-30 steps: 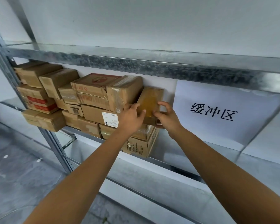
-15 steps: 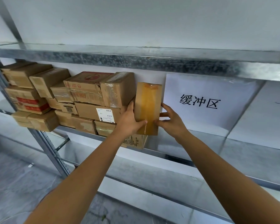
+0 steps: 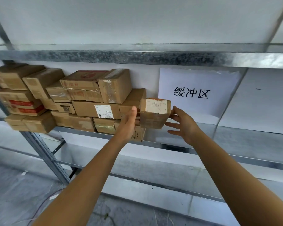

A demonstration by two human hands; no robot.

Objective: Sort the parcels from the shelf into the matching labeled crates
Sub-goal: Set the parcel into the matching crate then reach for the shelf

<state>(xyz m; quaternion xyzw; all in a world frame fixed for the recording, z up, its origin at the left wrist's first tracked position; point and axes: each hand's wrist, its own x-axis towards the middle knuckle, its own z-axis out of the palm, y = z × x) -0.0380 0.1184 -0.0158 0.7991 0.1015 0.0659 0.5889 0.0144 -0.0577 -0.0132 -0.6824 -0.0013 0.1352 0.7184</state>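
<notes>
Turned end-on and lifted clear of the stack [image 3: 88, 98] since a moment ago, the parcel [image 3: 154, 114] sits just right of it, pressed between my flat left hand [image 3: 129, 123] and spread-fingered right hand [image 3: 182, 127], free for sorting.

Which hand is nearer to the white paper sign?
Right. The right hand is at the lower left corner of the paper sign; the left hand is farther left, beyond the small parcel between them.

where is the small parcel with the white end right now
Head view, right of centre: the small parcel is between the left hand and right hand, off the right end of the parcel stack, below-left of the white sign.
</notes>
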